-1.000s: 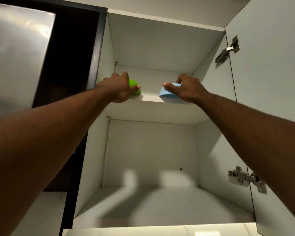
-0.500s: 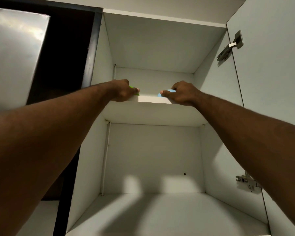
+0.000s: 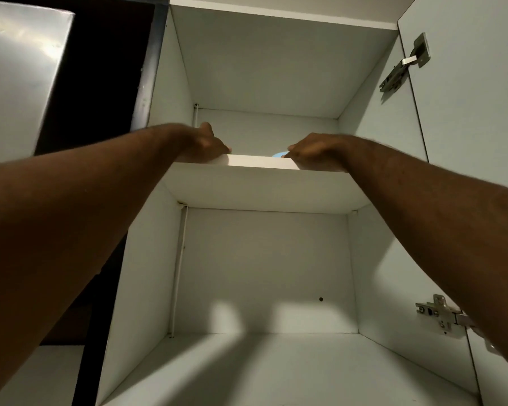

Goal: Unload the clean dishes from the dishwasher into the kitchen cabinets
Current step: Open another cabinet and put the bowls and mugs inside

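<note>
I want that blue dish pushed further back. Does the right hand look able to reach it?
Probably yes: the right hand lies on the upper shelf with its fingers right at the blue dish, and nothing shows between them.

matt white cabinet (image 3: 264,65), shiny metal hinge (image 3: 405,64)

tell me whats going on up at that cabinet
A person is reaching both arms up to the upper shelf of an open white cabinet. The right hand sits at the shelf's front edge and seems to grip a blue dish, of which only a sliver shows beside the thumb. The left hand is curled over the shelf edge too, but anything under it is hidden.
</note>
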Motion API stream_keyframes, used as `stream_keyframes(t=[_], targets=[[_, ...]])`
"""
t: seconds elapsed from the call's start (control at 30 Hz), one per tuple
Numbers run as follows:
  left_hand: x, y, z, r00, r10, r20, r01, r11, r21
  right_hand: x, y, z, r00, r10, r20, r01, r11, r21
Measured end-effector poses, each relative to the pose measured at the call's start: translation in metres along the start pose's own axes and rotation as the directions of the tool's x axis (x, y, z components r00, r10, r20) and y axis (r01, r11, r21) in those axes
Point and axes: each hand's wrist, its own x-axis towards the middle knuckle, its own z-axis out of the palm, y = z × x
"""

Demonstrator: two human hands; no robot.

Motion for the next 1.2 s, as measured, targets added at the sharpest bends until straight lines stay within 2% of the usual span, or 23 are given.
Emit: stream_keyframes(t=[0.17,0.23,0.33,0.43,0.53,0.63,0.73,0.93,1.2], targets=[[0.002,-0.008,-0.004,0.999,0.027,-0.016,-0.026,0.998,0.058,0.001,0.003,0.003,1.0,-0.015,-0.004,0.015,0.999,0.036],[-0.003,-0.007,-0.004,0.997,0.081,0.015,-0.082,0.99,0.113,0.004,0.004,0.005,0.999,0.019,-0.034,-0.017,0.999,0.051],[-0.008,-0.004,-0.005,0.996,0.083,-0.033,-0.08,0.995,0.064,0.004,0.003,0.007,0.994,0.088,-0.066,-0.084,0.995,0.06],[-0.008,-0.01,-0.004,0.994,0.066,-0.09,-0.06,0.996,0.069,0.003,0.001,0.009,0.991,0.112,-0.076,-0.1,0.984,0.149],[-0.012,-0.015,0.001,0.983,0.095,-0.159,-0.077,0.99,0.118,0.004,0.006,0.016,0.971,0.154,-0.182,-0.095,0.95,0.297],[-0.029,-0.01,0.005,0.961,0.188,-0.205,-0.148,0.969,0.197,-0.007,0.013,0.026,0.939,0.119,-0.321,-0.042,0.97,0.238],[-0.044,-0.008,0.008,0.947,0.268,-0.178,-0.204,0.929,0.309,-0.018,0.015,0.036,0.927,0.03,-0.373,0.033,0.987,0.16],[-0.086,0.001,0.019,0.894,0.378,-0.24,-0.27,0.882,0.386,-0.062,0.022,0.043,0.938,-0.008,-0.346,0.041,0.995,0.089],[-0.163,0.018,0.017,0.91,0.376,-0.175,-0.3,0.887,0.35,-0.141,0.03,0.032,0.951,0.009,-0.308,0.009,0.998,0.056]])
